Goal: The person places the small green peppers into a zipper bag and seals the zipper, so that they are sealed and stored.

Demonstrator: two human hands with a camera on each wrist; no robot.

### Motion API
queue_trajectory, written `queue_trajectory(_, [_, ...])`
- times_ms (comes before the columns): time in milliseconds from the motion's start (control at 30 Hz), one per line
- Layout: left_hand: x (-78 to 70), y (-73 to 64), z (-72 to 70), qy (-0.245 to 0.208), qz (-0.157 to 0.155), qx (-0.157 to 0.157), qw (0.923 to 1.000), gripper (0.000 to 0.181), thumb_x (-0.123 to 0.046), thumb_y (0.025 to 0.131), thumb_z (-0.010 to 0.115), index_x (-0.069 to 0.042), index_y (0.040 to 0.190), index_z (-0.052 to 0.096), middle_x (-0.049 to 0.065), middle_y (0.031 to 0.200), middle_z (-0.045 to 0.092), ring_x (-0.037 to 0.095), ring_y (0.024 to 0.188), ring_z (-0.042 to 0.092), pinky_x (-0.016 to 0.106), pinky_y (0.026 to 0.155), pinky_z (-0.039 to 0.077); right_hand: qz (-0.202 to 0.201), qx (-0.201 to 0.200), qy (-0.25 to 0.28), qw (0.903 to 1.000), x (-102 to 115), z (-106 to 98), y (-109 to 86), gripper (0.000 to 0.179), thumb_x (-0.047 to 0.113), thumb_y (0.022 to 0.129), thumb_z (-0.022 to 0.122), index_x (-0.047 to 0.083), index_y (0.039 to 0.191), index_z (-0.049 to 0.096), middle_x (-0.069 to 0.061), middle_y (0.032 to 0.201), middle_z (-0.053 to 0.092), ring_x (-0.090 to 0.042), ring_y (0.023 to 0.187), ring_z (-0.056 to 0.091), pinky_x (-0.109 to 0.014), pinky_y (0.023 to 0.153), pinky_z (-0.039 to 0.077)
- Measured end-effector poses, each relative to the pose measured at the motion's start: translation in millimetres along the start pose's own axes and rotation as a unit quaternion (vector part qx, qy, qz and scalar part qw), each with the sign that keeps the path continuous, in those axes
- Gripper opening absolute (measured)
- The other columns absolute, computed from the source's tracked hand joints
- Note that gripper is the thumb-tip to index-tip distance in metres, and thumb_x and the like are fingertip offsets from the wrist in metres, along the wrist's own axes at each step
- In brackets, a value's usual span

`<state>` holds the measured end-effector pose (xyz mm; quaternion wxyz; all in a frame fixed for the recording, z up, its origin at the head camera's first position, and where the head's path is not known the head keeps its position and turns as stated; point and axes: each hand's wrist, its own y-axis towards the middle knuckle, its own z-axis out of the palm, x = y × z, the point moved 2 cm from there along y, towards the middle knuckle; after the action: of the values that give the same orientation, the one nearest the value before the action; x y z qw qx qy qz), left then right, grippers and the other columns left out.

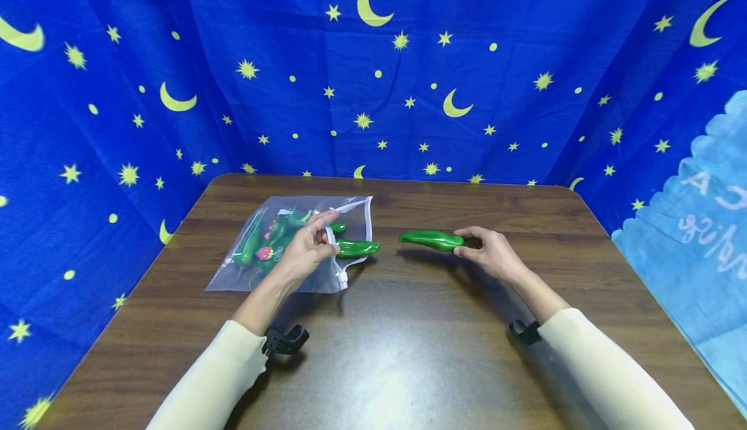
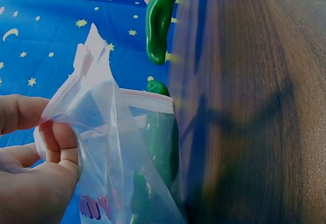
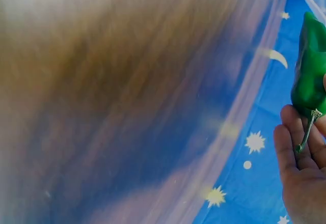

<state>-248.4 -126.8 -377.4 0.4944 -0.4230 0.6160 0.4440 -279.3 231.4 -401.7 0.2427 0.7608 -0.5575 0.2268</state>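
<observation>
A clear zip bag (image 1: 315, 277) with a white zip edge and pink print lies on the left half of the table, several green peppers inside. One green pepper (image 1: 360, 248) pokes out of its mouth. My left hand (image 1: 302, 248) pinches the bag's rim between thumb and fingers, lifting that side in the left wrist view. Right of the bag, my right hand (image 1: 493, 253) grips another green pepper (image 1: 432, 240) by its stem end, the tip toward the bag's mouth. The stem (image 3: 305, 132) hangs over the fingers in the right wrist view.
The brown wooden table (image 1: 432, 352) reflects light near its front. Behind and left of it hangs a blue cloth (image 1: 327, 47) with yellow moons and stars. A light blue cloth (image 1: 694, 248) with white lettering hangs at the right. Black straps circle both wrists.
</observation>
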Motion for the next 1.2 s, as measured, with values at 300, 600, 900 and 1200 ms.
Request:
queue_trajectory(300, [0.0, -0.1, 0.3, 0.003, 0.001, -0.002, 1.0, 0.073, 0.015, 0.075, 0.053, 0.005, 0.144, 0.03, 0.013, 0.15, 0.024, 0.005, 0.078, 0.04, 0.011, 0.062, 0.04, -0.039, -0.006, 0.014, 0.9991, 10.8, 13.1, -7.2, 0.036, 0.021, 0.082, 0.07, 0.009, 0.116, 0.065, -0.007, 0.1, 0.07, -0.019, 0.087, 0.06, -0.025, 0.071, 0.046])
queue_trajectory(600, [-1.0, -0.2, 0.2, 0.002, 0.002, 0.0, 1.0, 0.072, 0.015, 0.076, 0.052, 0.006, 0.144, 0.03, 0.014, 0.149, 0.025, 0.005, 0.078, 0.04, 0.01, 0.061, 0.04, -0.025, 0.006, 0.03, 0.9992, 20.7, 19.5, -2.4, 0.037, 0.023, 0.083, 0.069, 0.009, 0.118, 0.064, -0.008, 0.101, 0.07, -0.019, 0.087, 0.06, -0.026, 0.072, 0.046])
queue_trajectory(900, [-1.2, -0.5, -0.3, 0.004, 0.001, -0.001, 1.0, 0.072, 0.014, 0.076, 0.053, 0.005, 0.144, 0.03, 0.013, 0.149, 0.025, 0.004, 0.077, 0.039, 0.011, 0.06, 0.038, -0.038, 0.006, 0.049, 0.998, 30.9, 29.7, 2.3, 0.038, 0.021, 0.082, 0.072, 0.008, 0.117, 0.065, -0.008, 0.101, 0.07, -0.019, 0.088, 0.06, -0.027, 0.073, 0.047])
queue_trajectory(1200, [-2.3, -1.6, 0.2, 0.005, -0.001, 0.002, 1.0, 0.073, 0.014, 0.076, 0.052, 0.004, 0.145, 0.03, 0.012, 0.149, 0.025, 0.005, 0.077, 0.039, 0.011, 0.06, 0.039, -0.054, 0.011, 0.056, 0.9969, 42.5, 43.7, 8.6, 0.036, 0.02, 0.081, 0.071, 0.008, 0.114, 0.065, -0.007, 0.1, 0.07, -0.021, 0.09, 0.063, -0.03, 0.077, 0.05])
